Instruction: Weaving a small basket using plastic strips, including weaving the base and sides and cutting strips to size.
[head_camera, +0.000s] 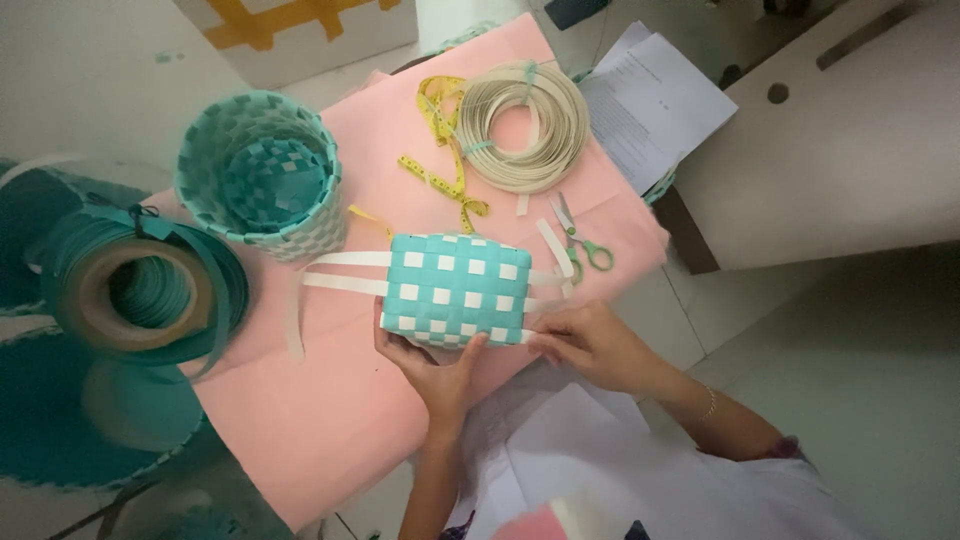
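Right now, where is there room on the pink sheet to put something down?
Bare pink sheet lies below the round basket, left of the left hand. The top is crowded: white coil, tape measure, scissors.

two bare hands show, the left hand (440, 372) and the right hand (592, 345), with both forearms uncovered. on the right wrist sits a thin bracelet (709, 403) of small pale beads or links. further up that arm, near the right edge, a short sleeve (785, 447) ends in a dark reddish hem. the clothing (640, 470) over the body is white or very pale, loose and lightly creased.
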